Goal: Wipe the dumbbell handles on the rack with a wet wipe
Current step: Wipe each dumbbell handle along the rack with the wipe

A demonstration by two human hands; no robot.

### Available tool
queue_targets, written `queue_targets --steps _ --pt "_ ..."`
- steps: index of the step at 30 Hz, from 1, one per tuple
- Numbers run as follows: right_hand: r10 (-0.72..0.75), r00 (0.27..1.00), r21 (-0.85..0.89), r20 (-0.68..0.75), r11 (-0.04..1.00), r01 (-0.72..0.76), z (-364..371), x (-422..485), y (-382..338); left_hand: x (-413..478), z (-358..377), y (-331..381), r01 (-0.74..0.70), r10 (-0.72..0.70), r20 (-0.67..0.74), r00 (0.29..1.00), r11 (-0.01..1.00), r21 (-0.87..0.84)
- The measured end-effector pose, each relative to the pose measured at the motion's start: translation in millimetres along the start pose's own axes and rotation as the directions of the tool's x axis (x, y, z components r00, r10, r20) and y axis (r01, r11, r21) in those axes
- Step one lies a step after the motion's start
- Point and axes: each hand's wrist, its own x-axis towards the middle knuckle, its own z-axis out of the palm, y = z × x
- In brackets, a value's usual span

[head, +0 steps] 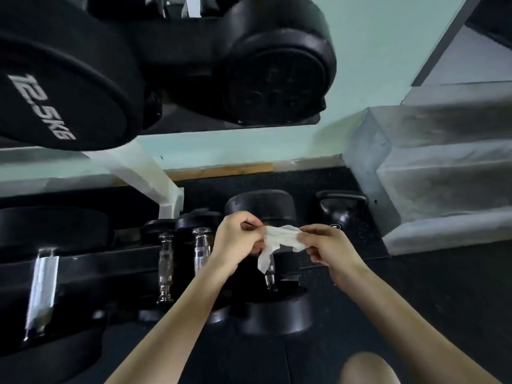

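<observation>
Head view. A white wet wipe (282,239) is held crumpled between both hands, above the lowest row of dumbbells. The left hand (238,239) is closed on the wipe's left edge, which is pinched between thumb and curled fingers. The right hand (329,249) is clamped on its right end in the same way. A loose corner of the wipe hangs down between the hands. Beneath them, three chrome handles lie side by side: a thin handle (165,264), a knurled handle (201,249) just beside the left wrist, and a third handle (270,277) partly hidden behind the hanging corner. Whether the wipe touches it cannot be told. Farther left is a wrapped handle (43,284), covered in white material. On the upper tier of the rack (166,189), a dumbbell marked 12.5KG (55,92) is stored. A kettlebell (342,209) is set on the dark floor near concrete steps (443,167).
</observation>
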Motion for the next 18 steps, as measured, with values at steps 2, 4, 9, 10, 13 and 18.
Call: queue_targets --steps 2,4,9,10,13,18 --pt "-0.042 0.999 -0.02 0.002 0.999 0.042 0 17 19 8 5 -17 -0.047 0.046 0.013 0.999 0.996 0.082" --pt "-0.063 0.998 -0.051 0.019 0.997 0.064 -1 31 36 14 5 -33 -0.081 0.078 0.025 0.997 0.986 0.145" --pt "-0.128 0.988 -0.173 0.086 0.975 0.141 -2 51 76 20 3 -73 -0.167 0.162 0.043 0.986 0.923 0.346" --pt "-0.152 0.984 -0.191 0.094 0.967 0.167 -2 52 82 20 5 -79 -0.186 0.184 0.041 0.982 0.907 0.379" --pt "-0.216 0.974 -0.191 0.072 0.955 0.226 -4 52 92 19 12 -86 -0.208 0.24 -0.01 0.971 0.86 0.467" --pt "-0.385 0.923 -0.279 0.005 0.886 0.371 18 58 84 20 17 -86 -0.083 0.154 -0.109 0.982 0.872 0.483"
